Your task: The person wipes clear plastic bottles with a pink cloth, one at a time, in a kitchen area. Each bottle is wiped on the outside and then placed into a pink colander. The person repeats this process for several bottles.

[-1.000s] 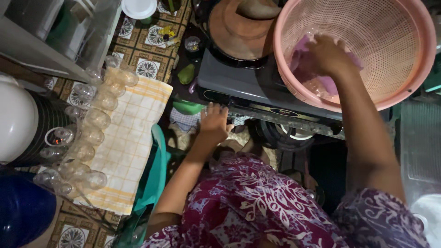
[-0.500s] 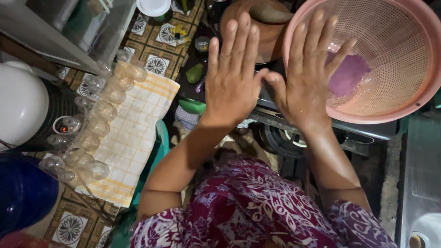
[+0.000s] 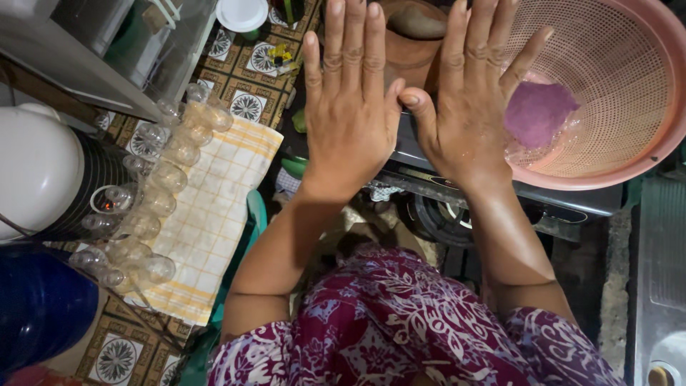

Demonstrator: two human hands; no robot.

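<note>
**Both hands held up flat, side by side, beside the pink basket**

The person holds both hands out in front, backs toward the camera, fingers stretched straight and close together. The left hand (image 3: 350,107) is spread fully flat and grips nothing. The right hand (image 3: 468,107) is just as flat and empty, its skin looking wet; its thumb tip touches the edge of the left hand, so the two sit just beside each other.

Just beside the right hand lies a round pink plastic basket (image 3: 629,154) with a fine mesh wall. It rests on top of a dark stove (image 3: 557,196). Inside the basket, near its lower side, sits a purple lump (image 3: 537,111) in a little water, close to the right hand's little finger but not touched by it.

Behind the hands, a brown clay dish (image 3: 411,50) shows between the fingers. Off to the left, well apart from the hands, a row of clear glasses (image 3: 153,204) lies on a yellow checked cloth (image 3: 214,229) spread over patterned tiles. A white lid (image 3: 241,13) lies at the top edge.
</note>
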